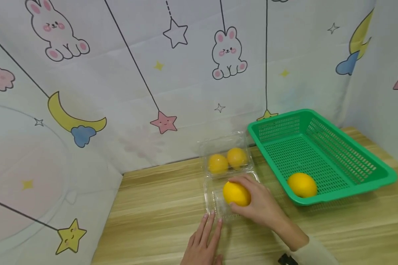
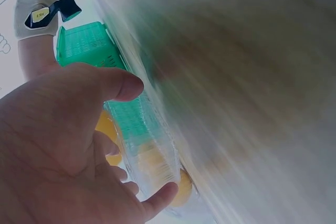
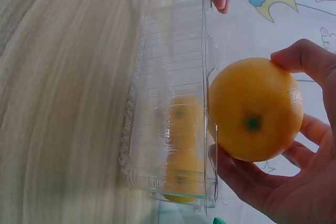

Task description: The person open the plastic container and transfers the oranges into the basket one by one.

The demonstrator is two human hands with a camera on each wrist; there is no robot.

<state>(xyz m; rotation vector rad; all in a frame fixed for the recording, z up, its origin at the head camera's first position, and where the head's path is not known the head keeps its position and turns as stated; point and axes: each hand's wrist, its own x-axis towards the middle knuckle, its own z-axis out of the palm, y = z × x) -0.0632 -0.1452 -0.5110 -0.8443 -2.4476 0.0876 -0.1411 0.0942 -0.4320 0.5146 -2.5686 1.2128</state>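
Woodgrain table (image 1: 159,198), printed cloth (image 1: 192,88) behind: right fingers (image 1: 247,180) grip an orange (image 1: 234,195), left fingers (image 1: 208,228) extended

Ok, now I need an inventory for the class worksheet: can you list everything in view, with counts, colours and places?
Held orange: 1, yellow-orange, in the right hand, above the container's near half
Far oranges: 2, yellow-orange, side by side at the container's far half
Basket orange: 1, yellow-orange, in the basket's near end
Plastic container: 1, clear, open on the table
Basket: 1, green, right of the container
Table: 1, light wood pattern, under everything
Backdrop cloth: pieces unclear, white with printed rabbits, stars, moons and clouds, behind the table
Strap: 1, dark, on the right sleeve
Right sleeve: 1, pale, on the forearm
Left hand: 1, by the container's near edge
Right hand: 1, gripping the held orange
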